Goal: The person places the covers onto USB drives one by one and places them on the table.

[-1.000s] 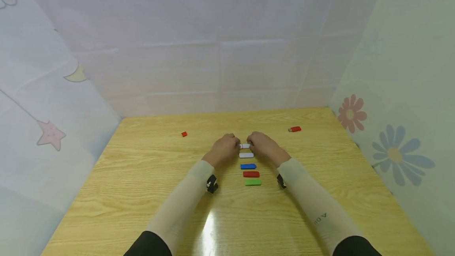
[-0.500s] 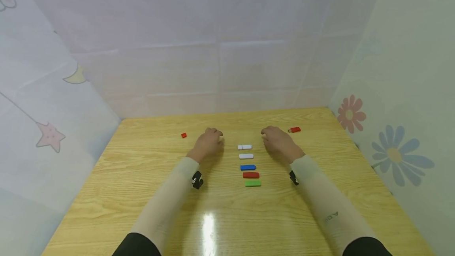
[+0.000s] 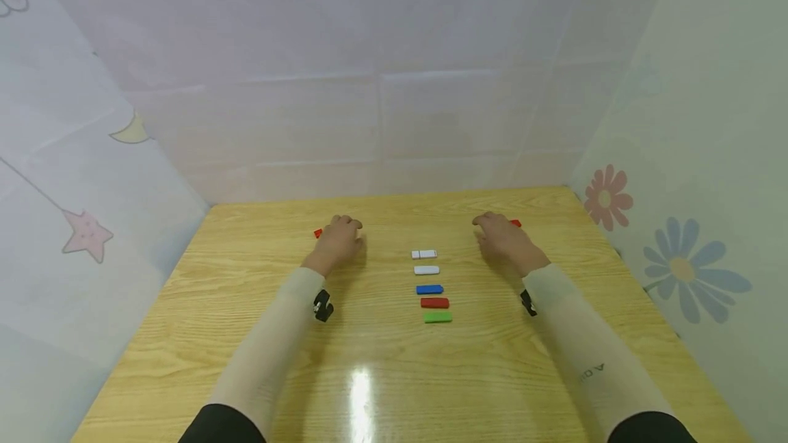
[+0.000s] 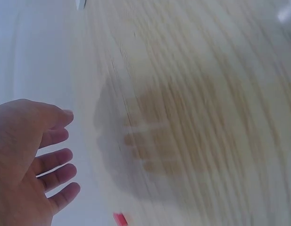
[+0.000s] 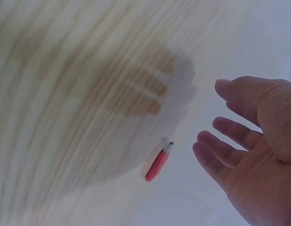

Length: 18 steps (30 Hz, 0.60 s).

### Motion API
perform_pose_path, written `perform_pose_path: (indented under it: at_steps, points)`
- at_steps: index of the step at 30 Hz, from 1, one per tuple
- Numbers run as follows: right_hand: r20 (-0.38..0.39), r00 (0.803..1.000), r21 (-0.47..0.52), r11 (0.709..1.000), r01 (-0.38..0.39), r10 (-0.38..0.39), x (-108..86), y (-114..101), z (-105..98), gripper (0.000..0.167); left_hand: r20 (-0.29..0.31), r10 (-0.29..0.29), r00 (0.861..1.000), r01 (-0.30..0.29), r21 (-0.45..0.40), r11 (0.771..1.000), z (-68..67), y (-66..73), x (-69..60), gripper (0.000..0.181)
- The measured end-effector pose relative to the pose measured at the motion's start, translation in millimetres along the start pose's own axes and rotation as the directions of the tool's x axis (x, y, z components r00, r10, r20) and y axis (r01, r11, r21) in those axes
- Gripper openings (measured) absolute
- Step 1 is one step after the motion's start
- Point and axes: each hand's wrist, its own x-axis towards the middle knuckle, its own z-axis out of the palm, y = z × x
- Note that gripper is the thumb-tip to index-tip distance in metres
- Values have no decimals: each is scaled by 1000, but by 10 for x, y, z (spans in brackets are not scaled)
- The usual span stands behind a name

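My left hand [image 3: 336, 242] hovers over the table beside a small red cap [image 3: 317, 233], partly covered in the head view. Its fingers are relaxed and hold nothing; the left wrist view shows the red cap [image 4: 120, 219] at the bottom edge. Across the table, my right hand [image 3: 503, 239] is also above the wood with loose, slightly bent fingers. Close to it lies a red USB stick [image 5: 159, 162], its metal plug bare; in the head view the hand hides most of it.
Between the hands, capped USB sticks lie in a column: a white one with a dark band [image 3: 424, 254], a plain white one [image 3: 427, 270], a blue one [image 3: 429, 289], a red one [image 3: 434, 303] and a green one [image 3: 438, 318]. Fabric walls surround the wooden table [image 3: 382, 361].
Both hands have let go of the banded white USB stick at the top of the column and moved apart, the left toward the red cap, the right toward the uncapped red stick.
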Motion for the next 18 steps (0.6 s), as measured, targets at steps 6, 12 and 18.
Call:
perform_pose_path:
  at_steps: [6,12,18]
  points:
    - [1,1000,-33,999,-2,2,-10,119,-27,47,14,-45,999,45,-11,999,-54,-199,-58,41]
    - [0,1000,-68,998,-7,7,-10,191,-53,46,4,-63,998,63,8,998,-84,-388,-79,41]
    - [-5,1000,-61,998,-31,31,-22,297,-79,45,5,-75,997,76,-25,997,-109,-498,-88,42]
